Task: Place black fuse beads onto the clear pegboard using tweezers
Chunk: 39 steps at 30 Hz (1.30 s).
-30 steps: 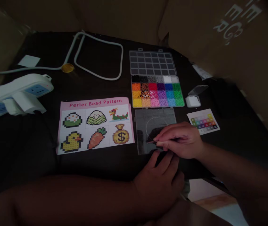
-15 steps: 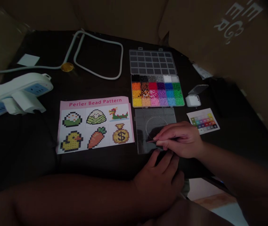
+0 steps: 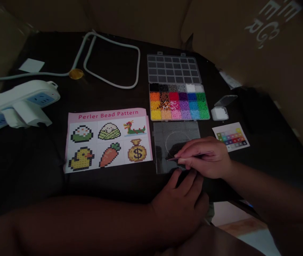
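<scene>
Across the foreground, the left forearm (image 3: 87, 220) is stretched from the left, and the left hand (image 3: 180, 202) is held palm down, relaxed and unclenched, its fingers loosely spread towards the near edge of the clear pegboard (image 3: 160, 135); whether that edge is touched cannot be told. From the right, the right forearm (image 3: 260, 183) is angled inward, and the right hand (image 3: 206, 158) is held over the pegboard's near part, with thin tweezers (image 3: 172, 159) pinched between thumb and fingers and pointed leftward; whether anything is gripped at their tips cannot be told. Beyond the pegboard, a bead case (image 3: 180, 120) is set with its lid (image 3: 174, 68) laid back, and its compartments are filled with beads (image 3: 191, 96) sorted mostly by colour, one being mixed. Beside it, a small box (image 3: 220, 119) with a raised lid is filled with white contents. Left of the pegboard, a pattern sheet (image 3: 108, 142) is laid flat.
</scene>
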Each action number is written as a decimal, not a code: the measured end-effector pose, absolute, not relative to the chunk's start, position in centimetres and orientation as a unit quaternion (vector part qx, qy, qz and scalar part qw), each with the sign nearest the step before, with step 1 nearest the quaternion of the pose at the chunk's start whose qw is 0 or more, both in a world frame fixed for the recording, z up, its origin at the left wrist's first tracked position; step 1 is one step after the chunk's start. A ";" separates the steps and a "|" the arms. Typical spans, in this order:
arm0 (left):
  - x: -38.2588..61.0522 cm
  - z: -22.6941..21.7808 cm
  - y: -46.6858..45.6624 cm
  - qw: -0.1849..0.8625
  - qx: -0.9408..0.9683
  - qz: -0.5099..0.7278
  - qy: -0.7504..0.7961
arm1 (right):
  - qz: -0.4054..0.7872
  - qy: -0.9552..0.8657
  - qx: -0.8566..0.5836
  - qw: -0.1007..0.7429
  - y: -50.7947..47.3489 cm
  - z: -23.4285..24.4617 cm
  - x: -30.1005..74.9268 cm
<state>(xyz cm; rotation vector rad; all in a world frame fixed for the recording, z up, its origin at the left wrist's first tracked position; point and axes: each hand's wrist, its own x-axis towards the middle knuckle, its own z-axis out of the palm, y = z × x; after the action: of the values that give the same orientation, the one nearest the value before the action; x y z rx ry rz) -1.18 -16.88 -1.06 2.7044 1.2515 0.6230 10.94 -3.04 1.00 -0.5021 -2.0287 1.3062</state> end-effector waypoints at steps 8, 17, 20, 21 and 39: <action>-1.2 -1.1 -17.0 0.053 0.888 0.203 0.409 | 0.490 -0.782 -0.192 0.333 -3.0 0.9 10.9; -1.1 -1.1 -17.0 0.059 0.889 0.202 0.406 | 0.482 -0.786 -0.189 0.338 -3.0 0.7 11.0; -1.1 -1.1 -17.0 0.057 0.889 0.201 0.408 | 0.485 -0.785 -0.189 0.337 -3.0 0.7 11.0; -1.1 -1.1 -17.0 0.056 0.889 0.201 0.407 | 0.486 -0.784 -0.190 0.335 -3.0 0.7 11.0; -1.1 -1.1 -17.0 0.056 0.888 0.207 0.406 | 0.485 -0.785 -0.194 0.333 -3.0 0.7 11.1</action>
<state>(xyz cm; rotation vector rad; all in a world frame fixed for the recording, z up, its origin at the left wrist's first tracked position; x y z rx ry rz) -1.15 -16.96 -1.10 2.6946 1.2324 0.6278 11.06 -3.04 0.69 -0.5080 -2.0502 1.2664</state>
